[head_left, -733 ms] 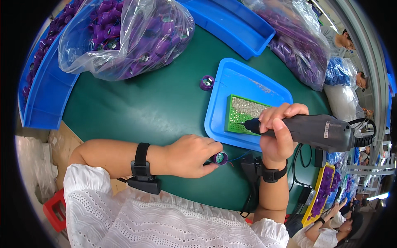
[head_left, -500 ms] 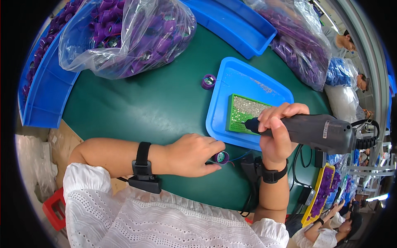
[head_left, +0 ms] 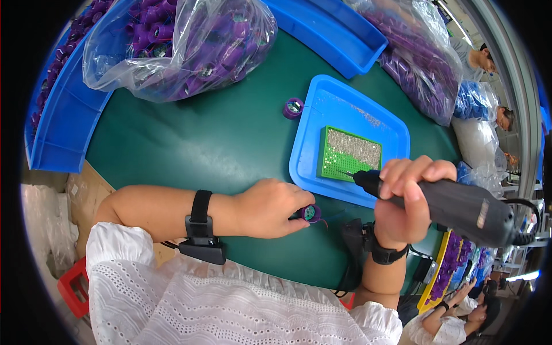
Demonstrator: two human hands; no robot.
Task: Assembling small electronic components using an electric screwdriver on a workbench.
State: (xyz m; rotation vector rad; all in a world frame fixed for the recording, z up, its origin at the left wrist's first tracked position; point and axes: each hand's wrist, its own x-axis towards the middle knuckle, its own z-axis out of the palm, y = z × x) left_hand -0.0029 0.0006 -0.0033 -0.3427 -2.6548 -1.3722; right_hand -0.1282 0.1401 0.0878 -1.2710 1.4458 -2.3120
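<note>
The left hand [head_left: 267, 208] fingers pinch a small purple part [head_left: 311, 213], probably light and stiff; the right hand [head_left: 405, 198] grips the electric screwdriver [head_left: 454, 204] firmly.

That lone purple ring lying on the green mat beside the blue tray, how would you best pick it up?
The purple ring lies flat, its opening facing up, apart from the blue tray. Probably come from straight above and pinch its outer wall on two opposite sides; the round wall and bare green mat around it leave room.
</note>
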